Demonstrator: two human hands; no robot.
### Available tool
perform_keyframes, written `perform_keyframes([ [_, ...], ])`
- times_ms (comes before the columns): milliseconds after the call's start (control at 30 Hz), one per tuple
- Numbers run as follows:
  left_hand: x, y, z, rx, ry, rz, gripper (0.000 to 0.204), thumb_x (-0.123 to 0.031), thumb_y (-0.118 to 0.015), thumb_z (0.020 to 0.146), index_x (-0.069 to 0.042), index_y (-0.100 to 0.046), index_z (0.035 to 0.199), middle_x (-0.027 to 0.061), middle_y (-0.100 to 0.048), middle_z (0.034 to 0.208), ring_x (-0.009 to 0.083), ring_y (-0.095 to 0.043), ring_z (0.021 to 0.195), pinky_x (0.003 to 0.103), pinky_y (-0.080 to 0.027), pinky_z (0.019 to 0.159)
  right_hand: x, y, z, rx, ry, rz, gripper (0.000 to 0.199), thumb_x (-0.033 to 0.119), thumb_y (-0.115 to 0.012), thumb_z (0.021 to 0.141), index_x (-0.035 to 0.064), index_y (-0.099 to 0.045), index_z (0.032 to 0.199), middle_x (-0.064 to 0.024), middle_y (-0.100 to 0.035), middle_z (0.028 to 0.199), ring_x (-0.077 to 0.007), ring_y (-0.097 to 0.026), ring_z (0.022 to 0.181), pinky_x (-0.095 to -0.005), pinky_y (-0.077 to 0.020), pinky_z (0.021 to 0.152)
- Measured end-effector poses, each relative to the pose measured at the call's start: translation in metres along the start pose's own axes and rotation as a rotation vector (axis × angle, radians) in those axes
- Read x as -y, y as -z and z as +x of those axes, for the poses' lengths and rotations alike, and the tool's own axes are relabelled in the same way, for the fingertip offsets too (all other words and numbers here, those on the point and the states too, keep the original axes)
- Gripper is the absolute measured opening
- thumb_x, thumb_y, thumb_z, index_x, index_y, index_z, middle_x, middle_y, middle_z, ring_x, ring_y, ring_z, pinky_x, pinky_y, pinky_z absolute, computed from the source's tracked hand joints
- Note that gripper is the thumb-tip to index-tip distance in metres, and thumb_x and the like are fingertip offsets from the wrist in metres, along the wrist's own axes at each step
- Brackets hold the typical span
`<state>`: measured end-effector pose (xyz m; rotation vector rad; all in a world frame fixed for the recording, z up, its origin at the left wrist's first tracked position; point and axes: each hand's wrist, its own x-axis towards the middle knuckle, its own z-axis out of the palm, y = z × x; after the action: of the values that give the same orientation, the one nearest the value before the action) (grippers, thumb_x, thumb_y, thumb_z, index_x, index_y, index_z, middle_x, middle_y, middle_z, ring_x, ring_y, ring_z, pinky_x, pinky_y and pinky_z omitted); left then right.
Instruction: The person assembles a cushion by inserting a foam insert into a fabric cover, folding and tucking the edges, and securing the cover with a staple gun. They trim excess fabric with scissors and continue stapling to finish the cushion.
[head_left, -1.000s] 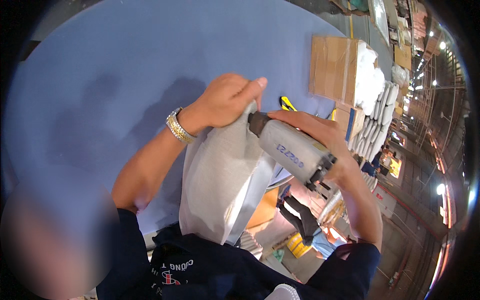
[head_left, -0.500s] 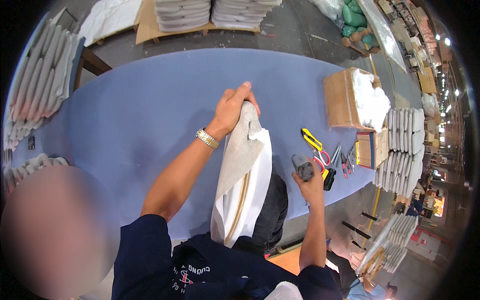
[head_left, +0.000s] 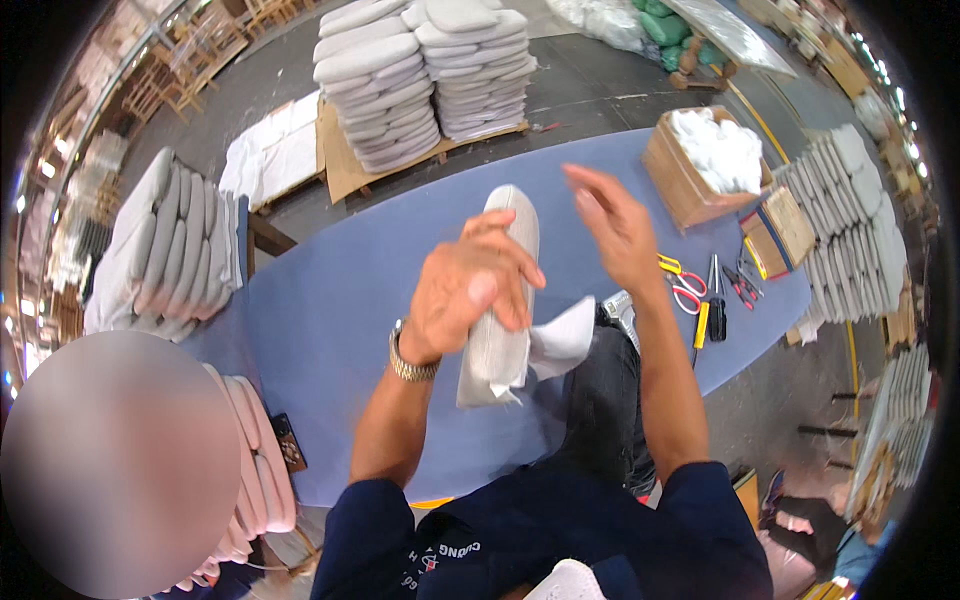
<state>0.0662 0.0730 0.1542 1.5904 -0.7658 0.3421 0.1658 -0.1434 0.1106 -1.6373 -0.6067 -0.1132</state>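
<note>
The left hand (head_left: 465, 295) lies fingers bent across a cushion (head_left: 526, 228), its clamp impossible to tell; the right hand (head_left: 618, 230) hangs apart, spread and bare. Over the smooth blue table (head_left: 330, 320), the slim, round-ended, grey woven cushion points lengthwise away from the wearer, a thin white flap (head_left: 565, 342) curling rightward.

A blue tabletop (head_left: 330, 340) sits above a gray floor (head_left: 585, 85) with yellow lines (head_left: 752, 112). Wooden chairs (head_left: 180, 95) and bright lights (head_left: 899, 98) are far away.

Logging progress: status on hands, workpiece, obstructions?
Left hand over long grey fabric cushion, grip unclear. Right hand open, empty. Thin white flap sticks out rightward. Red-handled scissors lie clear, right.
</note>
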Motion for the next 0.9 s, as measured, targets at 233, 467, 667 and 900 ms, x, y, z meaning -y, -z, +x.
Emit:
perform_keyframes([
  [233,-0.053,-0.033,-0.051,-0.417,0.150,0.191,0.027,-0.022,-0.060,0.099,0.002,-0.071,0.107,0.0175,-0.071,0.113,0.0311,-0.066,0.119,0.049,-0.039,0.115,0.020,-0.084,0.009,0.202,-0.128,0.245,0.062,0.045,-0.042,0.110,-0.0004,-0.076,0.083,-0.0074,-0.071,0.074,-0.0166,-0.065,0.078,-0.0318,-0.0504,0.077],
  [467,-0.081,-0.069,-0.095,-0.496,0.506,0.625,0.074,-0.028,-0.067,0.098,0.008,-0.036,0.154,0.0314,-0.054,0.146,0.0397,-0.060,0.130,0.044,-0.048,0.106,0.026,-0.106,0.001,0.098,-0.095,0.195,0.078,0.055,-0.024,0.111,0.0011,-0.076,0.089,-0.0073,-0.069,0.074,-0.0147,-0.063,0.069,-0.0296,-0.0493,0.068],
  [667,-0.071,-0.074,-0.108,-0.494,0.496,0.544,0.072,-0.028,-0.067,0.099,0.007,-0.037,0.154,0.0324,-0.060,0.137,0.0383,-0.067,0.120,0.042,-0.053,0.099,0.043,-0.075,0.003,0.260,-0.065,-0.004,0.080,0.058,-0.022,0.111,0.0009,-0.077,0.104,-0.0142,-0.075,0.100,-0.0225,-0.069,0.094,-0.0346,-0.0522,0.086],
  [900,-0.069,-0.066,-0.103,-0.442,0.447,0.496,0.070,-0.021,-0.067,0.098,0.008,-0.036,0.154,0.0333,-0.054,0.144,0.0437,-0.063,0.125,0.045,-0.052,0.103,0.108,-0.031,0.030,-0.130,0.407,0.196,0.070,0.055,-0.023,0.111,0.0041,-0.065,0.132,-0.0200,-0.067,0.133,-0.0278,-0.062,0.123,-0.0382,-0.0458,0.105],
])
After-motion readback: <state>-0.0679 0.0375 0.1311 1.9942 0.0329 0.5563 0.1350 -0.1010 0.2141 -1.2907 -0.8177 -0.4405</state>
